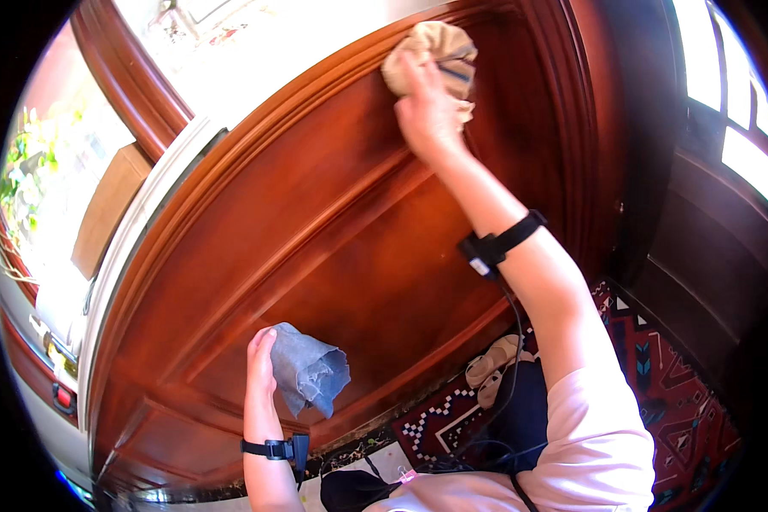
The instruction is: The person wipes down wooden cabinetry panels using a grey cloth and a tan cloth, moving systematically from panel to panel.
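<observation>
My right hand [430, 118] is raised near the upper part of a reddish-brown wooden panel door [358, 275], pressing a folded tan cloth with dark stripes [451, 54] against it, close to the moulding. Lower down on the left, my left hand [261, 365] holds a crumpled blue-grey cloth [307, 368] in front of the door. Each arm wears a black strap with a small device. The right palm is turned away, so its grip is partly hidden.
A cardboard box [112, 208] stands beyond the white frame [141, 224] at left. Beige shoes [493, 368] rest on a patterned red rug [685, 416] by the door's foot. A black cable [518, 345] hangs from the right arm. Bright windows [736, 96] are at right.
</observation>
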Demonstrator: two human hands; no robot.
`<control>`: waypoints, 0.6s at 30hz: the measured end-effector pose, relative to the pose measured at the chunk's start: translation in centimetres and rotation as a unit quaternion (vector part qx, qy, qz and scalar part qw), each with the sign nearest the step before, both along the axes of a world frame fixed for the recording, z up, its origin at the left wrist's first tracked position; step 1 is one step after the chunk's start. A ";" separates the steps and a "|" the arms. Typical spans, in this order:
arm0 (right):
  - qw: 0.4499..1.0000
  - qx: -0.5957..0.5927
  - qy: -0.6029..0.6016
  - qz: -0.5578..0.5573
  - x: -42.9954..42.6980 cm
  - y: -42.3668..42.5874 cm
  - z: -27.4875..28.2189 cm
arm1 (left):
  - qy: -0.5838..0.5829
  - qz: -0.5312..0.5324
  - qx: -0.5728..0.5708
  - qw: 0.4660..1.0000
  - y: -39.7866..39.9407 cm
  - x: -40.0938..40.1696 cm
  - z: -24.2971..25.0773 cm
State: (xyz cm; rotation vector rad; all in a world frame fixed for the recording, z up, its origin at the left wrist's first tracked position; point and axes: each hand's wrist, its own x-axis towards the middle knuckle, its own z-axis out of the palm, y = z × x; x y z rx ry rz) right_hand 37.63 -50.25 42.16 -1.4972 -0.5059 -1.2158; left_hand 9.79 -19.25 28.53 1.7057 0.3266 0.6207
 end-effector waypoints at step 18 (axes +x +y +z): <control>0.969 0.002 -0.240 -0.062 3.8 -0.9 -0.6 | 0.000 -0.001 0.004 1.000 -1.2 0.5 0.4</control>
